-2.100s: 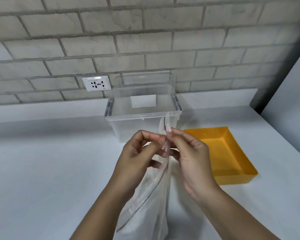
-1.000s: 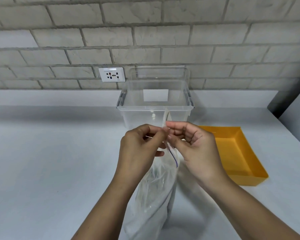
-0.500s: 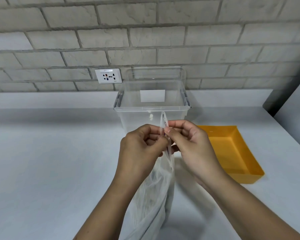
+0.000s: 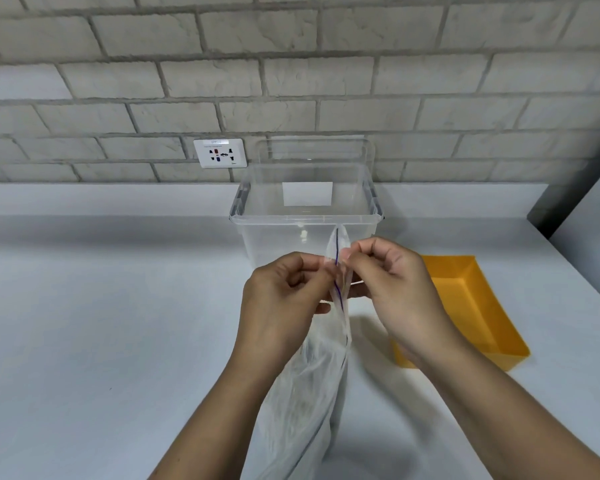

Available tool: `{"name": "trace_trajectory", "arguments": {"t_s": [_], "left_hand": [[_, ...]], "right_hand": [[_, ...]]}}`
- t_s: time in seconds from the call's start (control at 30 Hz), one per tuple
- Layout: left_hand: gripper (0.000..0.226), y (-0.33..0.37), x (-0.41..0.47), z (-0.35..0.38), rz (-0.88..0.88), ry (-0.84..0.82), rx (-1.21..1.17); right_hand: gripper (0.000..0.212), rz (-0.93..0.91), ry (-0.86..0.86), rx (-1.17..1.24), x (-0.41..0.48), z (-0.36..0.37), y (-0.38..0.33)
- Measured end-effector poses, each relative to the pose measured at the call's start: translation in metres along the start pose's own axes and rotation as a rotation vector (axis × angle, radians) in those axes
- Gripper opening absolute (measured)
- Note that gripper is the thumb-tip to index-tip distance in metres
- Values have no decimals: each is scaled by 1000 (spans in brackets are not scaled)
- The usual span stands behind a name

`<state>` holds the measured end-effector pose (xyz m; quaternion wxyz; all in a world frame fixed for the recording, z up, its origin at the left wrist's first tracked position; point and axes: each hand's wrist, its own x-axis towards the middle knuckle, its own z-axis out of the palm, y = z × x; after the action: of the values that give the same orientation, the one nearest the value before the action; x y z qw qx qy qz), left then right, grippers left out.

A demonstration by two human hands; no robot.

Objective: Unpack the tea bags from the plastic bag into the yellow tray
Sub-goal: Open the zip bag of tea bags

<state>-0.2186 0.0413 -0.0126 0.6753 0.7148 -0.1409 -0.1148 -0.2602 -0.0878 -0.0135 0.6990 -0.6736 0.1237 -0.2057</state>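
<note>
White counter (image 4: 101,323) is backed by a grey brick wall (image 4: 291,81), with a clear bin (image 4: 274,244) set before it. The top edge of the plastic bag (image 4: 309,393) (blue seal line showing) is pinched from either side by the left hand (image 4: 281,306) and the right hand (image 4: 395,296); its contents cannot be made out. The yellow tray (image 4: 465,306) is seen on the counter, right of the hands.
</note>
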Motion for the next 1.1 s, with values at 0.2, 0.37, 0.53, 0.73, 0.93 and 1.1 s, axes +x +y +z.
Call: {"name": "trace_trajectory", "arguments": {"t_s": [0.2,0.37,0.53,0.73,0.93,1.1], "left_hand": [[7,-1,1,2,-24,11,-52],[13,0,5,1,-3,24,-70],[16,-1,7,-5,-74,8,-223],[13,-1,10,-6,-65,50,-228],[10,21,27,-6,2,49,-325],[22,35,34,-7,71,22,-171]], "right_hand": [[13,48,-43,86,-1,-1,2],[12,5,2,59,0,-1,3],[12,137,-65,299,2,-10,0],[18,135,-133,-178,-7,-10,1],[21,64,-162,-42,8,-3,-18],[18,-174,-118,-203,17,-4,-21]]}}
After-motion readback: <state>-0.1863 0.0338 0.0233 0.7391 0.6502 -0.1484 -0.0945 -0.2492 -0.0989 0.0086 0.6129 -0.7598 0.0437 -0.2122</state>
